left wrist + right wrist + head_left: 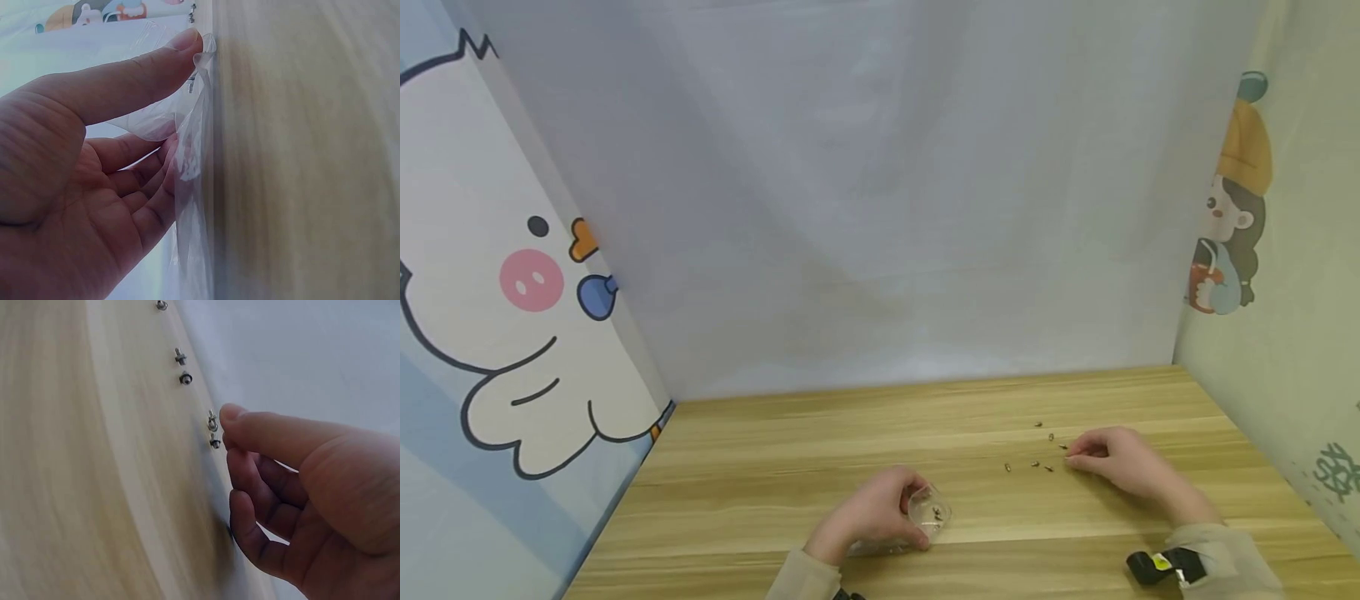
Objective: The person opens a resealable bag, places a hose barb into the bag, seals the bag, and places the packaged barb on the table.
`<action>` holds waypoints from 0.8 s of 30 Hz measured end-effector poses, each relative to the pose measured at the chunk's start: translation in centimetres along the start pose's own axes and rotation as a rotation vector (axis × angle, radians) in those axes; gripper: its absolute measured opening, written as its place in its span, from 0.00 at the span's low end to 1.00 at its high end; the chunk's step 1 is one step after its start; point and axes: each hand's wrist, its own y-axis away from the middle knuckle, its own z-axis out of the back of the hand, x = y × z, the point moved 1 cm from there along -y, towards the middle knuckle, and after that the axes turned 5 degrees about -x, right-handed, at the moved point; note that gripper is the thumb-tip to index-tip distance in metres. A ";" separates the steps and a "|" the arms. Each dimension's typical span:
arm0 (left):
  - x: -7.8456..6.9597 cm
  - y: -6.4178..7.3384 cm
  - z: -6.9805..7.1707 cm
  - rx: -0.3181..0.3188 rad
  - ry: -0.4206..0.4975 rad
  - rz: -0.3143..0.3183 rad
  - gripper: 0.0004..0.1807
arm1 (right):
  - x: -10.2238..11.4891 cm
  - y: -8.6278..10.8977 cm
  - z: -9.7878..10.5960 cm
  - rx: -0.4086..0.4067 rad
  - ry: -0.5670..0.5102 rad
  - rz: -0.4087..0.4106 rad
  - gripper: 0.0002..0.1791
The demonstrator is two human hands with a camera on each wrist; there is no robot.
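Observation:
My left hand (880,508) grips a clear plastic bag (929,521) low over the table, thumb at its near side and fingers behind it. The bag's mouth is spread toward the right, and a few small dark metal pieces (937,514) show inside. In the left wrist view the crinkled plastic (190,162) hangs along the fingers. Several small metal screw-like pieces (1035,463), some with a dark ring, lie scattered on the table. Right beside one piece (212,420) is my right hand (1127,458), thumb and forefinger tips close together; I cannot tell whether they pinch anything.
The wood-grain table (760,467) reaches back to a pale grey curtain (880,200). Printed cartoon panels stand at the left (490,250) and right (1285,250). A black strap device (1165,565) is on the right wrist.

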 end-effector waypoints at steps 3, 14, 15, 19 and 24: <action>0.0 0.0 0.0 -0.001 0.004 0.002 0.32 | 0.5 -0.1 -0.4 0.009 -0.013 0.008 0.07; -0.2 0.0 0.0 -0.002 0.002 -0.002 0.33 | 3.5 -0.6 -1.8 0.062 -0.074 0.113 0.05; -0.2 0.0 0.0 -0.004 0.002 -0.005 0.33 | 3.8 -0.6 -1.9 0.066 -0.078 0.123 0.05; -0.1 -0.1 0.0 -0.006 -0.007 -0.007 0.33 | 4.5 -0.7 -2.5 0.077 -0.083 0.148 0.04; -0.1 0.0 0.0 -0.008 -0.015 -0.005 0.32 | 5.3 -0.7 -3.3 0.092 -0.075 0.177 0.04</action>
